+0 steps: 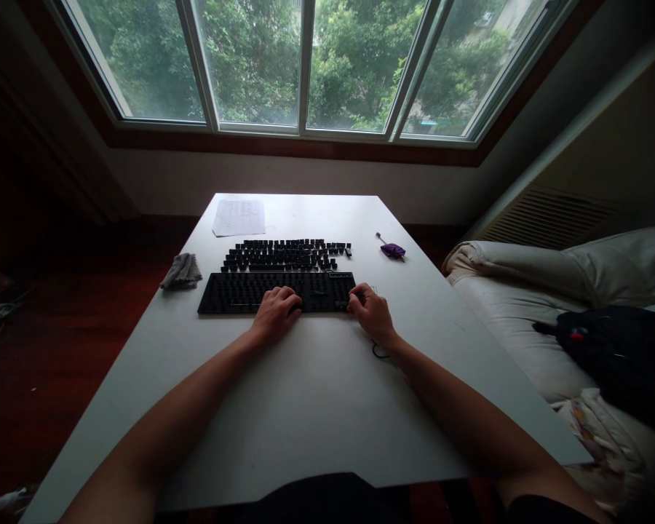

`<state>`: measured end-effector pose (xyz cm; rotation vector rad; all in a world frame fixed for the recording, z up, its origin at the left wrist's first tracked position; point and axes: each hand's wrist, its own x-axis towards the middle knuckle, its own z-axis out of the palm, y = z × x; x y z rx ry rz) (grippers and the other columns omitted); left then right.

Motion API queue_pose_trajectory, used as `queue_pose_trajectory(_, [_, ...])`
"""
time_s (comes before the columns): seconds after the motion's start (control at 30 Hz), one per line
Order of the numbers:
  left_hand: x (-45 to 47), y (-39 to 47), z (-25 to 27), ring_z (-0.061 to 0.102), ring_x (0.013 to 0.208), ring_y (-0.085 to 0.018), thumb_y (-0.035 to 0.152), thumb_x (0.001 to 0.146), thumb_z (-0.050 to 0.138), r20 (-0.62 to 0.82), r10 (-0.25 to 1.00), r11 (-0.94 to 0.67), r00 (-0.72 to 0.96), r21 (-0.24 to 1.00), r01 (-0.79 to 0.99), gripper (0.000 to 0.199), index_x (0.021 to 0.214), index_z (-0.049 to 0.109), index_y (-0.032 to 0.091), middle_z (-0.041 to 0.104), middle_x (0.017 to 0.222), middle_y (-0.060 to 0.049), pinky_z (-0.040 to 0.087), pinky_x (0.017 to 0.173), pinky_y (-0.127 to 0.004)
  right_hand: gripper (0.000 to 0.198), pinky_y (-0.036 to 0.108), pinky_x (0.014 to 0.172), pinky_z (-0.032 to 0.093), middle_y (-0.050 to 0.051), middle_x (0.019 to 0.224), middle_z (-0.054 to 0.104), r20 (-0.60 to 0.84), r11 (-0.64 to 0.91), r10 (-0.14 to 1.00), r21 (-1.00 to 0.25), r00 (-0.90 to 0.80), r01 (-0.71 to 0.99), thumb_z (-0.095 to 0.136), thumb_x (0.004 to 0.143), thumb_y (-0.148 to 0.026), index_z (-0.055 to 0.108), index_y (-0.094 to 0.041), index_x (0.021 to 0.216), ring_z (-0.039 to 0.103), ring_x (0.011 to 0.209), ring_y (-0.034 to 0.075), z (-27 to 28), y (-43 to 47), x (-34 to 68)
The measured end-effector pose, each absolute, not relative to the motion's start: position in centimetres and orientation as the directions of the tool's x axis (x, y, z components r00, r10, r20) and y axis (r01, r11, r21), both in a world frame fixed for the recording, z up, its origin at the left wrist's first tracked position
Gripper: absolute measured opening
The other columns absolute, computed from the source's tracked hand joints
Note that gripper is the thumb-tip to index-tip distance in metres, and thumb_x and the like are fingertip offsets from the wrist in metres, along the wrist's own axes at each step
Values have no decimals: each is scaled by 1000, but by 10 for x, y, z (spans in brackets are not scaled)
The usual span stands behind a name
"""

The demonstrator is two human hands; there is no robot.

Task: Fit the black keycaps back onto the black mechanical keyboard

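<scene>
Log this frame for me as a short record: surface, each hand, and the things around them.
Surface: smooth white table
Left hand: left hand resting on the long black rectangular keyboard
Right hand: right hand at the keyboard's right end, fingers curled; anything between them too small to tell
Beyond keyboard: rows of small black keycaps
Left of keyboard: crumpled grey cloth
Far left: white printed paper sheet
Far right: small crumpled purple bundle
</scene>
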<state>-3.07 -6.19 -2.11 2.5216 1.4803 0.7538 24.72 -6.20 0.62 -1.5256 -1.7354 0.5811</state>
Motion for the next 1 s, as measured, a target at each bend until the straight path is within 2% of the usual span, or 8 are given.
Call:
queue_pose_trajectory(0.17, [-29,-60,-22,54,108,-26,30,90,62,361,842,-518,400,338,785,19,108,67,27,62,117,-6,41,94,-43,16,28,62,53,2,68,70,187,144,982,-833,27,534,51,91,-37,59,-23,94,69,61,19,7,-64,250])
queue_pose_trajectory(0.7, [-30,-60,-22,54,107,-26,30,89,62,346,853,-505,391,355,787,19,107,67,27,62,116,-6,41,94,-43,25,27,56,54,3,67,69,98,61,991,-939,95,338,52,88,-45,57,-21,93,67,58,18,-5,-52,255])
queue_pose_trajectory(0.87, [-30,-60,-21,54,106,-26,29,88,63,344,848,-515,403,357,779,16,104,67,27,62,114,-6,41,93,-43,23,27,55,53,3,65,68,77,31,991,-933,114,357,51,88,-43,57,-22,92,66,57,18,-6,-52,254])
queue_pose_trajectory(1.0, [-28,-61,-21,53,106,-25,27,87,64,342,851,-509,399,351,786,15,101,67,27,61,113,-5,41,94,-43,17,27,59,50,1,64,67,168,118,984,-845,50,522,48,89,-36,59,-23,90,64,58,18,-2,-56,252])
